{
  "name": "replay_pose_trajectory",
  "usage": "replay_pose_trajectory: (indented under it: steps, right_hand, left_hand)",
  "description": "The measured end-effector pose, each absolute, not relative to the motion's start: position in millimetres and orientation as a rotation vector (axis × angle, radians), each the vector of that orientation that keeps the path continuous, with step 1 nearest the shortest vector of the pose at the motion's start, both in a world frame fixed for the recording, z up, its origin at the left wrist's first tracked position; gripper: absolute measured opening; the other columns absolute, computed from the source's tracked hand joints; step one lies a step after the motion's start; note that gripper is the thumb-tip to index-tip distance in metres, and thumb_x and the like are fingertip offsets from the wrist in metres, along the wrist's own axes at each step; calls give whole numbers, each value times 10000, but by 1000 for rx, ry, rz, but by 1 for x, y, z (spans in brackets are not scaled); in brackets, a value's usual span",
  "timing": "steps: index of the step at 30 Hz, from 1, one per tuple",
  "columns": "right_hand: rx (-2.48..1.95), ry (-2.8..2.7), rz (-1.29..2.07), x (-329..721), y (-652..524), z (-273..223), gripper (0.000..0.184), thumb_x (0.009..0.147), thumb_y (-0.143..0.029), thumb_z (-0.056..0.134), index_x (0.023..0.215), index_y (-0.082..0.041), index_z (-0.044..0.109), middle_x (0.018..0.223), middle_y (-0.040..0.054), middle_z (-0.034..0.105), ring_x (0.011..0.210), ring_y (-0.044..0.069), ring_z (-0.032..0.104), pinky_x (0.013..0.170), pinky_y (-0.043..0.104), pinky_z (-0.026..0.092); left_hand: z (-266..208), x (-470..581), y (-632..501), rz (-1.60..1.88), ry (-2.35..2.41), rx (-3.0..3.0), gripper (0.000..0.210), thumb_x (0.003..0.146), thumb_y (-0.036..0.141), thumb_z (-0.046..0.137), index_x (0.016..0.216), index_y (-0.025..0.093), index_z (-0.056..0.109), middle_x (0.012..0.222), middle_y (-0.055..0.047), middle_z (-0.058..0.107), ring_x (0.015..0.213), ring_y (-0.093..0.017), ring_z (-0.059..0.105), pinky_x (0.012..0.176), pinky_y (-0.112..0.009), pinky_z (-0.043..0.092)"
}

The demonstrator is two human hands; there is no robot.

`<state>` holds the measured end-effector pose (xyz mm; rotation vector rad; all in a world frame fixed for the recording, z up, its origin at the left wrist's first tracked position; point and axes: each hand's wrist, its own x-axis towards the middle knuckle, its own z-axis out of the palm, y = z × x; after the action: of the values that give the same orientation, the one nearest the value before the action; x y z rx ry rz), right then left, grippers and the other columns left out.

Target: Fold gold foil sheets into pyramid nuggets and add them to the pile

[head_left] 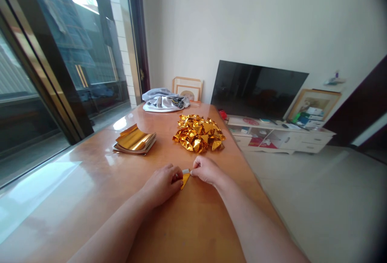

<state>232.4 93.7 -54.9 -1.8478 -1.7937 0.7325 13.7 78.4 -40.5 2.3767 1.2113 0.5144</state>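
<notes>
Between my two hands, low over the wooden table, is a partly folded piece of gold foil paper (185,179) with a pale strip of its reverse side showing along the top. My left hand (165,182) grips it from the left, fingers curled and thumb against it. From the right, my right hand (206,169) pinches its upper corner between thumb and fingertips. Beyond my hands lies a heap of folded gold foil pieces (199,133). To the left rests a stack of gold foil sheets (134,139), the top one curling up.
A bundle of grey and white cloth (165,100) lies at the far end of the glossy table (99,182). Picture frames (188,88) lean on the wall behind. A television (256,90) and low white cabinet (281,138) stand right of the table; a glass door (60,53) is left.
</notes>
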Motion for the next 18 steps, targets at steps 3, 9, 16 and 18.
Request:
replay_pose_trajectory:
  steps: [3, 9, 16, 18]
  right_hand:
    - [-1849, -1790, 737, 232, 96, -56, 147, 666, -264, 725, 787, -230, 647, 712, -42, 661, 627, 123, 550, 545, 220, 313]
    - [-1869, -1778, 747, 232, 99, -57, 176, 647, -288, 750, 790, -241, 658, 716, -43, 666, 623, 125, 553, 548, 221, 320]
    - [-1889, -1764, 773, 231, 100, -55, 189, 628, -294, 760, 793, -247, 680, 717, -39, 681, 599, 124, 558, 523, 221, 316]
    - [-1895, -1763, 776, 231, 100, -55, 188, 625, -304, 761, 787, -251, 684, 703, -41, 680, 587, 126, 558, 514, 223, 310]
  left_hand:
    - [-41, 13, 79, 514, 1214, 2375, 97, 831, 272, 594, 908, 239, 643, 879, -13, 593, 742, -160, 560, 642, -247, 369]
    - [-43, 13, 82, 508, 1214, 2369, 106, 832, 269, 595, 916, 242, 655, 877, -10, 594, 730, -155, 559, 641, -250, 371]
    - [-43, 12, 83, 506, 1208, 2376, 103, 829, 256, 594, 908, 234, 657, 893, -12, 595, 741, -151, 565, 647, -253, 376]
    - [-42, 11, 83, 505, 1205, 2382, 103, 828, 257, 592, 905, 232, 657, 889, -12, 596, 746, -154, 565, 646, -253, 375]
